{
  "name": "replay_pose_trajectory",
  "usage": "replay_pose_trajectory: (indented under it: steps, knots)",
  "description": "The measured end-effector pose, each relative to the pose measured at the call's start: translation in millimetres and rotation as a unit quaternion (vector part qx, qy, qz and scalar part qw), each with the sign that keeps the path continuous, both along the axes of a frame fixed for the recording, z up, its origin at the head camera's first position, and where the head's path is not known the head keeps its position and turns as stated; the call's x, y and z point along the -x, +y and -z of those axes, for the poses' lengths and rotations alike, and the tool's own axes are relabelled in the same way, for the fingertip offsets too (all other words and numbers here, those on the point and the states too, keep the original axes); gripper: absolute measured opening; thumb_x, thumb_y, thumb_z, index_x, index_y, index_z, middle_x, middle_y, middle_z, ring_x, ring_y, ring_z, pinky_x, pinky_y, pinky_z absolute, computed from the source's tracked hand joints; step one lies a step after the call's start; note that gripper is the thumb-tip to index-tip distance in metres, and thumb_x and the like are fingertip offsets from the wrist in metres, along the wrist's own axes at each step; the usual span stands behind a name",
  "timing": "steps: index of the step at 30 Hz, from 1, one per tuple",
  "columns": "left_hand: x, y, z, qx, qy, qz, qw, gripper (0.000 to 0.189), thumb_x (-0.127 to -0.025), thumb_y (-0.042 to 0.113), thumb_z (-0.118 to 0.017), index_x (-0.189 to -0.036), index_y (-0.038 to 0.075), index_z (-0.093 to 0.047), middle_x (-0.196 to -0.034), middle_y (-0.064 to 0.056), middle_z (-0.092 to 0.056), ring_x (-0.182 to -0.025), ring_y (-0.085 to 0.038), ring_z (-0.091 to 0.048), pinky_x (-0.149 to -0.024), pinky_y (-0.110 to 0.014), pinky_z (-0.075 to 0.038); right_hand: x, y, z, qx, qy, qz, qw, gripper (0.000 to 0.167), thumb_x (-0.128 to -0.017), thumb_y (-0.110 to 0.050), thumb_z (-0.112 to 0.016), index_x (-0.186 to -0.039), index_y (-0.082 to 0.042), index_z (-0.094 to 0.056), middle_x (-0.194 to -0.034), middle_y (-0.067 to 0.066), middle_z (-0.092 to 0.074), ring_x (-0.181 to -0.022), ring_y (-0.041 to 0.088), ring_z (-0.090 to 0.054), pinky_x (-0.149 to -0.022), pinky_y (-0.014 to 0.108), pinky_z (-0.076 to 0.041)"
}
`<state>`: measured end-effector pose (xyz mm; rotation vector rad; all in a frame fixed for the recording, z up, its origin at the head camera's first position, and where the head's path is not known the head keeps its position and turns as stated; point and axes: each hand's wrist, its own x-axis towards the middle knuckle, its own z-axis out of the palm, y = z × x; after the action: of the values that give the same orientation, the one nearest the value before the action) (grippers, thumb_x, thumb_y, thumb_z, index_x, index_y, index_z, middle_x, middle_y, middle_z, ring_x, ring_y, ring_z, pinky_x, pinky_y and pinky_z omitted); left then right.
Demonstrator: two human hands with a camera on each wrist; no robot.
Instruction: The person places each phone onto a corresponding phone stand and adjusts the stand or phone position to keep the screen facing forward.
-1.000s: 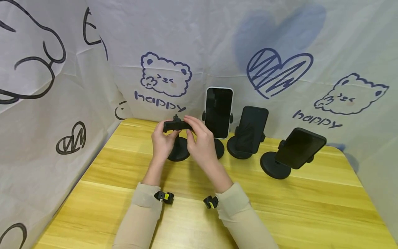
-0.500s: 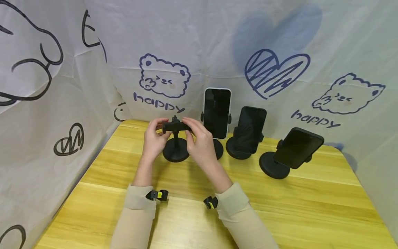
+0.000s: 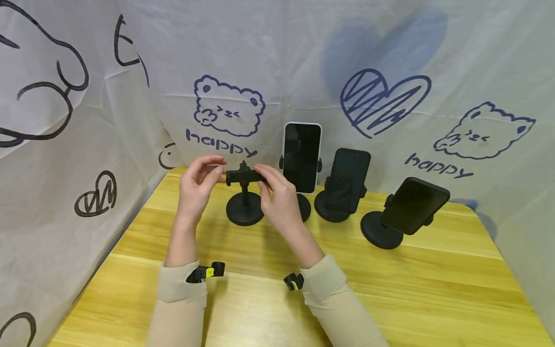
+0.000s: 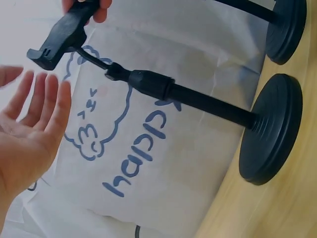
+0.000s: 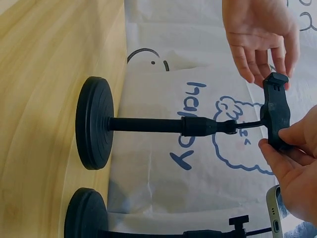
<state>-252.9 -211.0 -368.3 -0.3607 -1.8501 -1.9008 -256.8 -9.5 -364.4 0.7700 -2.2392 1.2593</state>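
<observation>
A black phone stand (image 3: 244,209) without a phone stands upright toward the back left of the table. Its round base, post and thin neck show in both wrist views, topped by a clamp (image 5: 276,106). Thumb and fingers of my right hand (image 3: 282,200) pinch the right end of that clamp. Beside the clamp's left end is my left hand (image 3: 195,190), fingers spread and relaxed, holding nothing. In the left wrist view, the fingers of this hand (image 4: 29,129) lie just beneath the clamp's hooked end.
To the right stand three more phone stands with a white-edged phone (image 3: 302,159), a black phone (image 3: 349,178) and a tilted black phone (image 3: 416,206). A drawn-on white cloth (image 3: 303,62) hangs behind the wooden table (image 3: 260,299) and along its left side.
My left hand has let go of the clamp's left end and moved away to the left, fingers opening. My right hand keeps its pinch in the same place; the stand's base has come into view.
</observation>
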Motion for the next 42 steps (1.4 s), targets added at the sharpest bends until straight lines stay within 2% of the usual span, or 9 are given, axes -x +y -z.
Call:
replay_pose_trajectory:
  steps: [4,7,10,17,21,25,35,39,42]
  knots:
    - [-5.4,-1.1,0.5,0.043,0.012,0.033,0.9984,0.026,-0.097,-0.007,-0.066,-0.123,-0.012,-0.065,-0.118,-0.006,-0.066,-0.107,-0.017,-0.065,-0.087,-0.022,-0.058,-0.6,1,-0.7,-0.002,-0.011,-0.001,0.9999,0.036,-0.099,0.008,-0.064,-0.134,0.001,-0.067,-0.138,0.015,-0.065,-0.124,0.027,-0.066,-0.101,0.031,-0.054]
    - [-6.5,-0.2,2.1,0.055,0.027,0.048,0.9970,0.024,-0.096,-0.011,-0.066,-0.119,-0.014,-0.066,-0.118,-0.007,-0.063,-0.108,-0.019,-0.064,-0.090,-0.022,-0.058,-0.6,1,-1.2,-0.002,-0.013,-0.003,0.9999,0.036,-0.098,0.008,-0.064,-0.134,0.002,-0.067,-0.137,0.016,-0.065,-0.123,0.028,-0.067,-0.101,0.031,-0.055]
    - [-6.5,1.1,2.6,0.054,0.037,0.048,0.9967,0.020,-0.095,-0.012,-0.066,-0.115,-0.015,-0.068,-0.116,-0.006,-0.063,-0.108,-0.020,-0.064,-0.091,-0.022,-0.058,0.1,1,-1.4,-0.001,-0.010,-0.005,0.9999,0.036,-0.098,0.008,-0.064,-0.133,0.003,-0.067,-0.137,0.017,-0.065,-0.123,0.029,-0.067,-0.101,0.032,-0.055]
    - [-8.2,1.2,2.3,0.027,0.030,0.049,0.9980,0.020,-0.093,-0.015,-0.067,-0.113,-0.018,-0.068,-0.113,-0.007,-0.065,-0.106,-0.020,-0.066,-0.087,-0.021,-0.058,1.4,1,-3.3,-0.004,-0.005,-0.006,1.0000,0.034,-0.098,0.008,-0.064,-0.132,0.003,-0.068,-0.136,0.017,-0.066,-0.123,0.029,-0.067,-0.100,0.032,-0.055]
    - [-9.6,0.3,3.4,0.031,0.031,0.045,0.9980,0.020,-0.092,-0.016,-0.067,-0.113,-0.018,-0.068,-0.112,-0.007,-0.065,-0.103,-0.017,-0.066,-0.083,-0.020,-0.058,0.7,1,-4.5,-0.003,-0.013,-0.007,0.9999,0.034,-0.098,0.008,-0.064,-0.131,0.003,-0.068,-0.136,0.017,-0.067,-0.123,0.029,-0.067,-0.100,0.032,-0.055]
    - [-9.3,-0.2,4.0,0.031,0.028,0.044,0.9982,0.021,-0.093,-0.015,-0.067,-0.114,-0.017,-0.068,-0.114,-0.007,-0.065,-0.103,-0.016,-0.067,-0.086,-0.021,-0.058,-2.3,4,-5.9,0.001,-0.016,-0.009,0.9998,0.037,-0.098,0.007,-0.065,-0.135,0.001,-0.067,-0.139,0.015,-0.065,-0.126,0.028,-0.065,-0.101,0.030,-0.054]
    - [-8.3,1.2,2.4,0.045,0.019,0.036,0.9982,0.021,-0.095,-0.011,-0.068,-0.115,-0.015,-0.070,-0.115,-0.004,-0.066,-0.106,-0.016,-0.066,-0.087,-0.020,-0.057,-21.7,38,-15.4,0.023,0.076,-0.033,0.9963,0.037,-0.096,0.005,-0.068,-0.133,0.002,-0.068,-0.138,0.014,-0.067,-0.123,0.026,-0.066,-0.097,0.031,-0.057]
    - [-8.8,1.6,1.9,0.046,0.015,0.035,0.9982,0.020,-0.095,-0.010,-0.068,-0.115,-0.014,-0.070,-0.115,-0.005,-0.066,-0.106,-0.016,-0.066,-0.087,-0.020,-0.057,-32.7,58,-19.7,0.031,0.094,-0.040,0.9943,0.037,-0.095,0.006,-0.069,-0.132,0.003,-0.069,-0.138,0.014,-0.067,-0.121,0.026,-0.068,-0.097,0.034,-0.058]
    - [-9.3,2.2,1.6,0.047,0.012,0.032,0.9983,0.020,-0.096,-0.009,-0.068,-0.115,-0.014,-0.070,-0.115,-0.005,-0.066,-0.107,-0.017,-0.065,-0.089,-0.020,-0.056,-41.0,74,-21.5,0.022,0.091,-0.045,0.9946,0.037,-0.095,0.005,-0.070,-0.132,0.003,-0.068,-0.138,0.014,-0.067,-0.123,0.026,-0.067,-0.099,0.035,-0.056]
